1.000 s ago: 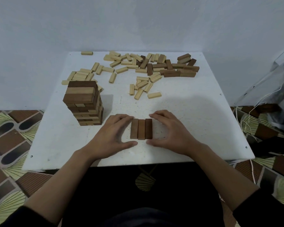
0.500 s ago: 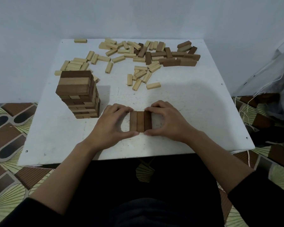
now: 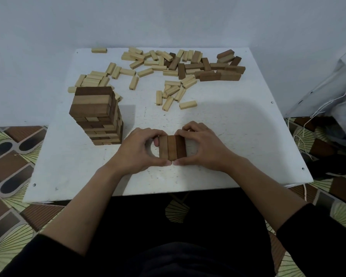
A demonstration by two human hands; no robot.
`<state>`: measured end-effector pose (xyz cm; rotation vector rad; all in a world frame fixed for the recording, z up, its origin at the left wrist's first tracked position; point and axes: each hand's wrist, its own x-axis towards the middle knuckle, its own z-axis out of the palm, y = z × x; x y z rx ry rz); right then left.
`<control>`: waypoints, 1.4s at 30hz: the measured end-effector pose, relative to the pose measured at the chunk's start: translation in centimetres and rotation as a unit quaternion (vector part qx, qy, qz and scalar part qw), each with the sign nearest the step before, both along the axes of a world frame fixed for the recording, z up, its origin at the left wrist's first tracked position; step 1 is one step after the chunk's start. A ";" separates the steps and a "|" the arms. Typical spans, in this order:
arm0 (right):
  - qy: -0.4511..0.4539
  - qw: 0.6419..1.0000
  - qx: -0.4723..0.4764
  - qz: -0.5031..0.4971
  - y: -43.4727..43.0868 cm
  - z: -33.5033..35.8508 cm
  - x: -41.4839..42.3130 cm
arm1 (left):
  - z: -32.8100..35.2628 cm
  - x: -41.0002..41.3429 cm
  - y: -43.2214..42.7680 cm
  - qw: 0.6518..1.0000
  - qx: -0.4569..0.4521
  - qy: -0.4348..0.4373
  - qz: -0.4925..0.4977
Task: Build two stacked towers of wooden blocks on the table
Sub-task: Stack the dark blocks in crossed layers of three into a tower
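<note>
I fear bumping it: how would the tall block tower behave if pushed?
Probably tips easily: the tower is tall on a narrow base. Its layers look merely stacked and slightly uneven, so upper blocks would likely slide off first.

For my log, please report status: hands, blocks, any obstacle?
Left hand, right hand both grip three-block row. One tower stands left of it. Loose blocks at far side, apart.

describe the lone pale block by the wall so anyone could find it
On the white table, go to the far left corner, by the wall. One pale block lies flat there. Unlike the scattered blocks to its right, it touches none.
</note>
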<state>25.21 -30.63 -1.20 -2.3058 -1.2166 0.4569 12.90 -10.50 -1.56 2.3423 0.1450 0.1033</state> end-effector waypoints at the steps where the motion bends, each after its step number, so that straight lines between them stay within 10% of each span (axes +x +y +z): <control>1: -0.001 1.000 0.003 -0.003 0.0 0.0 -0.1 | -0.1 0.0 0.0 1.000 0.000 0.002 0.000; 42: 0.020 0.999 0.022 0.025 0.1 -0.3 0.4 | 0.4 0.4 -0.2 0.999 -0.043 0.010 -0.029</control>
